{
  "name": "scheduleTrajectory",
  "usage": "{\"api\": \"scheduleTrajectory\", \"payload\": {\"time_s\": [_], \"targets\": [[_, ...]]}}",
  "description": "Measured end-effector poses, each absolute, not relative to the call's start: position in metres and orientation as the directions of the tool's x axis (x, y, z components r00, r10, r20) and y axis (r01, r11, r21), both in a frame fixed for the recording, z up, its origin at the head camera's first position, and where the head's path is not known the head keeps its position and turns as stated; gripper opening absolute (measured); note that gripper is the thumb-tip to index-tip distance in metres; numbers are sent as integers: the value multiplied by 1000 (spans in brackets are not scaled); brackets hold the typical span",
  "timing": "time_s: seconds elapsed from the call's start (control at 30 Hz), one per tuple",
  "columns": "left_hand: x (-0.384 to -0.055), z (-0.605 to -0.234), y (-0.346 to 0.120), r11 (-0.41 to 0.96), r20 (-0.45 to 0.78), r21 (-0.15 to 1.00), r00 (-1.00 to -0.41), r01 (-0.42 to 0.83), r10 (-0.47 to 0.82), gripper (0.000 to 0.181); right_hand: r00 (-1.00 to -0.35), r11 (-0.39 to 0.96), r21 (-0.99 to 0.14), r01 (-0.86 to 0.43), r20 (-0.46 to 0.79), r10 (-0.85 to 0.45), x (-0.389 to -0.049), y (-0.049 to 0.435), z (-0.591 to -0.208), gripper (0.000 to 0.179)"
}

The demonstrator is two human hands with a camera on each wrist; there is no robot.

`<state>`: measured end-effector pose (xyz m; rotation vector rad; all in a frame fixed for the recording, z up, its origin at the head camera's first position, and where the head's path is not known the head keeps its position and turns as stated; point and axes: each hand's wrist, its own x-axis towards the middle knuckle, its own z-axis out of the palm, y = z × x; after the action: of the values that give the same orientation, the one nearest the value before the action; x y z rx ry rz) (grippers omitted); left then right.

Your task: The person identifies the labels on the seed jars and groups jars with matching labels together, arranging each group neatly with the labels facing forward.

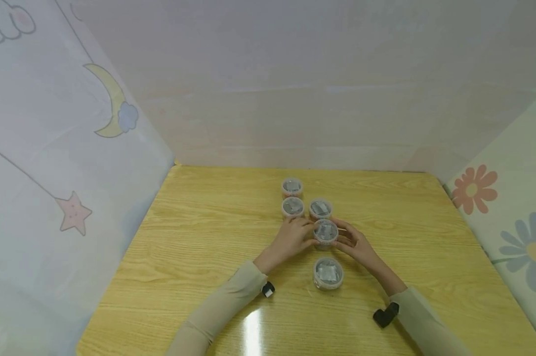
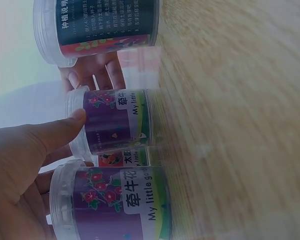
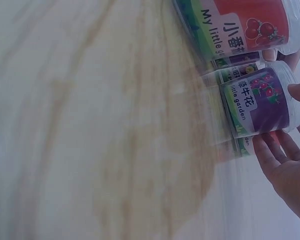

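A clear plastic tub with a lid and a purple flower label (image 2: 110, 122) stands upright between my two hands. My left hand (image 1: 291, 238) grips it from the left, its thumb on the rim and its fingers partly hidden behind tubs. From the right, my right hand (image 1: 355, 245) holds the same tub (image 1: 325, 231) with thumb and fingers apart around its side. Whether its base touches the table cannot be told. Close to my left fingers is another purple-labelled tub (image 2: 115, 200). A red-labelled tub with a tomato picture (image 3: 255, 27) stands nearer to me.
Behind the held tub stands a tub (image 1: 321, 208), with two more in a line on the left, the farthest tub (image 1: 292, 187) at the back. The wooden table (image 1: 196, 222) meets paper-covered walls (image 1: 294, 99) at its back and sides.
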<state>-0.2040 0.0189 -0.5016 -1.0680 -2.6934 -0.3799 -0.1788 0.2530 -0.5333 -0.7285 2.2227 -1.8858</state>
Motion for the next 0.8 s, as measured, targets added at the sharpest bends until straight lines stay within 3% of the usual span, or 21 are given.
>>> {"api": "scheduleTrajectory", "payload": {"time_s": [0.33,0.6,0.8], "targets": [[-205,-505,19,706,287,169,-720,687,632,46,-878,104,-956,-276,207,-431,-179,253,-534,59],[-204,-504,16,678,330,154,-685,718,650,44,-866,94,-954,-284,214,-452,-179,254,-535,60],[-206,-503,12,621,373,259,-670,740,642,42,-858,76,-948,-308,243,-453,-178,256,-532,58]]}}
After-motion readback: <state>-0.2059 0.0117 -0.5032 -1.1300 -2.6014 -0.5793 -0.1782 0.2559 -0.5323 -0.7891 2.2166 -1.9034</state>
